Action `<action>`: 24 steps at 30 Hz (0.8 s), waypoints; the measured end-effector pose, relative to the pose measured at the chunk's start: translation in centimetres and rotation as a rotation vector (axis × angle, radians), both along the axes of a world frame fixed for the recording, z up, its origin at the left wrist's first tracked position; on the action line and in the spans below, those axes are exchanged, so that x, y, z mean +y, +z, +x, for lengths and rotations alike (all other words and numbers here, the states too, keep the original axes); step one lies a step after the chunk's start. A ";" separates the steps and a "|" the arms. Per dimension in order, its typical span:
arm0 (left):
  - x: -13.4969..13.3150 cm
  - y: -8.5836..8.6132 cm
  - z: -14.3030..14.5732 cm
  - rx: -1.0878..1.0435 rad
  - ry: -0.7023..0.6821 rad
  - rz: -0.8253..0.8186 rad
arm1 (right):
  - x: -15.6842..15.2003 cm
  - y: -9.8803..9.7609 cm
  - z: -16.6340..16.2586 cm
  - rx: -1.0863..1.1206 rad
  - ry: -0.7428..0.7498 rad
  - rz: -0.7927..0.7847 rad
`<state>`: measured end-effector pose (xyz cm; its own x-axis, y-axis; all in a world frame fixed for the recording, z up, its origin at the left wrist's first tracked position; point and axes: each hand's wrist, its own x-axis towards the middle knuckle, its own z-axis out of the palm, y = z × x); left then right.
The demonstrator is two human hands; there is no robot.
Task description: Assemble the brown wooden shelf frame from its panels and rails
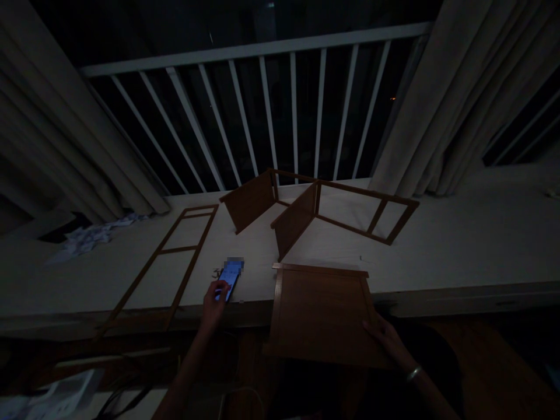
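Note:
The scene is dim. My left hand (214, 303) rests on a lit phone (230, 275) lying on the pale ledge (437, 256), with a finger on its screen. My right hand (385, 338) grips the right edge of a square brown wooden panel (321, 315) that leans with its top edge on the ledge and overhangs toward me. A bracelet shows on that wrist. Beyond the panel stands a partly built wooden frame (324, 213) with two solid panels and an open ladder-like side.
A long flat wooden ladder frame (168, 262) lies on the ledge at left. Crumpled white paper (94, 236) sits far left. A white railing (262, 116) and curtains (437, 99) rise behind. A white object (65, 394) and cables lie on the floor lower left.

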<state>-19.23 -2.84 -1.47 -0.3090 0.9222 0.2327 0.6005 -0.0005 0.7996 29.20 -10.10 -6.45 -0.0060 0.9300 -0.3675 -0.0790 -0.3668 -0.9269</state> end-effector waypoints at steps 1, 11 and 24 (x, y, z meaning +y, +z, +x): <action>-1.0 0.4 1.0 -0.032 -0.047 -0.001 | 0.0 -0.2 0.1 -0.006 -0.004 -0.002; -6.8 -1.0 6.9 -0.500 -0.038 -0.163 | -0.2 0.6 -0.2 0.019 0.008 0.013; -7.6 4.5 12.3 -1.080 0.014 -0.364 | -0.2 -0.1 0.1 0.106 -0.018 0.006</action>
